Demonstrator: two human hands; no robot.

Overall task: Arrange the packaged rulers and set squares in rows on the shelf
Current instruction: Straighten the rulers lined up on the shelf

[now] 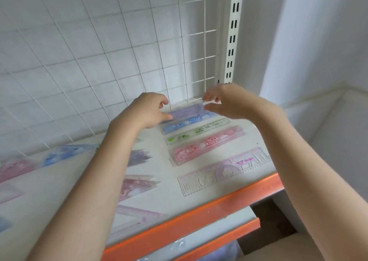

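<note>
A purple ruler pack [187,110] lies at the back of the white shelf [159,197], against the wire grid. My right hand [229,101] pinches its right end between thumb and fingers. My left hand [148,110] is at its left end, the thumb touching the pack and the fingers curled apart above it. In front lie, in a row, a blue ruler pack [187,123], a green ruler pack [199,132], a pink ruler pack [207,144] and a clear pink stencil ruler [225,171]. Set square packs lie to the left: a purple one [139,158] and a pink one [137,185], partly hidden by my left arm.
More packs lie at the left: a blue pack [65,154], a pink pack [16,168] and a large pink set square [131,219] near the orange front edge [199,219]. A slotted upright [233,31] stands at the back right. A lower shelf [229,235] shows below.
</note>
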